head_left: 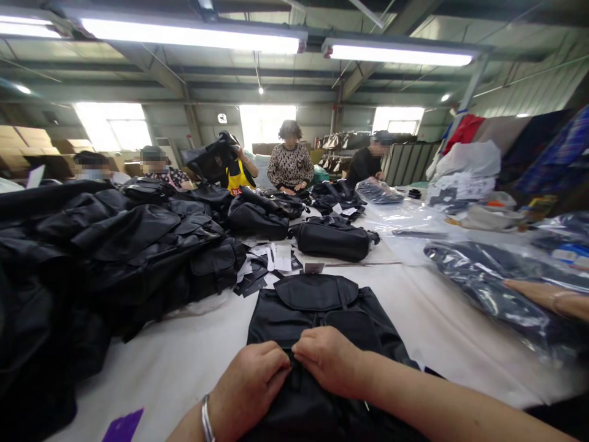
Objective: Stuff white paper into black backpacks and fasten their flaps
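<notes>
On the table [184, 362] before you, a backpack [340, 313] lies under your left hand [246, 387] and right hand [334, 362] at lower centre, cards [280, 258] behind it, heaped bags [138, 245] at frame left, a plastic-wrapped bundle [483, 279] at right.

We see smooth, leather-like black material with a soft sheen on the backpack [317, 293] before us, and the same look on the heaped bags [133, 239]. Our bracelet [207, 417] is shiny, silvery metal. We find the pale desk [161, 362] matt, the tags [281, 256] papery, and the clear plastic wrapping [488, 276] glossy and crinkled.
</notes>
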A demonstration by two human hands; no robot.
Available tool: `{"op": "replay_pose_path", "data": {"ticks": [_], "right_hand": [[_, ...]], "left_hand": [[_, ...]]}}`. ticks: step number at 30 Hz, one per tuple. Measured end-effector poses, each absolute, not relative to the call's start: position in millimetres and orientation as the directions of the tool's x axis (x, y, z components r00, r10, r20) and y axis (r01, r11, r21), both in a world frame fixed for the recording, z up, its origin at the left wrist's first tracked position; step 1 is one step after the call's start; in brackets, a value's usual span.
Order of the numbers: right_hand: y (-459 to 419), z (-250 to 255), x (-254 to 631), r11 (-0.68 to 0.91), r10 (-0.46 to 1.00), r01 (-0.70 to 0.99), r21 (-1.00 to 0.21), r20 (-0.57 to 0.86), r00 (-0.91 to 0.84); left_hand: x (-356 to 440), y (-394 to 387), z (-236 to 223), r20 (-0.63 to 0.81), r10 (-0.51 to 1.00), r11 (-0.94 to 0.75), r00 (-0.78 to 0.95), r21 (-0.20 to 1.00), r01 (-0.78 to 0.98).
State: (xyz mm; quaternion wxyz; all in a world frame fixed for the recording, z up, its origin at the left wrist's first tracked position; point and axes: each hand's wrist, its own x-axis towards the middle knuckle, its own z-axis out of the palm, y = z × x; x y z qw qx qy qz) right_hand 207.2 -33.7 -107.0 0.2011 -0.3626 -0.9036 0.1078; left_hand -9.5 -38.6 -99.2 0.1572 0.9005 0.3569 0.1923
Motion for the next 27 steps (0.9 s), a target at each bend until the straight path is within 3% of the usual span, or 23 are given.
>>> {"op": "replay_pose_path", "data": {"ticks": [2,5,9,13,17,22,25,27], "right_hand": [[-34,-106,205,0.74,0.672,0.612,-0.279,0.257,-0.695],[-40,-94,206,0.765,0.634,0.57,-0.3,0.2,-0.747],[-55,-77,205,0.658,0.746,0.692,-0.297,0.125,-0.655],[-68,-75,198,0.627,0.779,0.734,-0.263,0.175,-0.603],[-71,-91,190,0.761,0.634,0.647,-0.051,0.269,-0.725],[-74,-129,179,0.848,0.282,0.472,0.241,0.55,-0.786],[-78,-135,180,0.847,0.211,0.462,0.264,0.63,-0.747],[-81,-126,187,0.874,0.225,0.443,0.198,0.643,-0.732]], "left_hand": [[-9,-39,-100,0.227,0.718,-0.677,0.658,0.448,0.584],[-9,-42,-100,0.219,0.754,-0.63,0.619,0.505,0.59],[-9,-43,-99,0.19,0.827,-0.53,0.53,0.577,0.621],[-9,-41,-98,0.169,0.844,-0.497,0.508,0.602,0.625],[-9,-42,-99,0.192,0.84,-0.513,0.507,0.582,0.631],[-6,-47,-98,0.187,0.828,-0.533,0.528,0.552,0.641],[-8,-47,-95,0.173,0.831,-0.525,0.528,0.557,0.643],[-12,-45,-92,0.159,0.824,-0.525,0.544,0.575,0.628]]}}
